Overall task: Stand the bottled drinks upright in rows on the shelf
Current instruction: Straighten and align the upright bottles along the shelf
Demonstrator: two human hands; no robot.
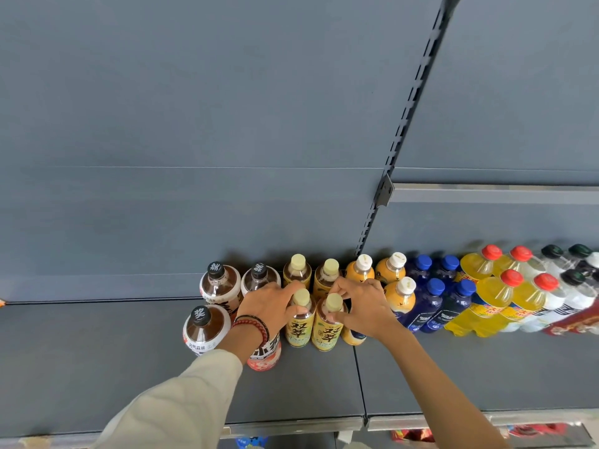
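Yellow-labelled bottles [299, 328] left of the slotted upright [393, 157], one grasped by the left grip [270, 303], one by the right grip [363, 306], should slide back squarely, kept vertical.

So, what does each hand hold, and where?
Left hand grips the left yellow-labelled bottle by its neck; right hand pinches the right yellow-labelled bottle near its cap.

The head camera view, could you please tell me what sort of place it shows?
Most likely a shop's drinks aisle: a dark grey metal shelf backed by a slotted steel upright, with drinks grouped by kind, such as pale-capped yellow-labelled plastic bottles and blue-capped dark blue plastic bottles.
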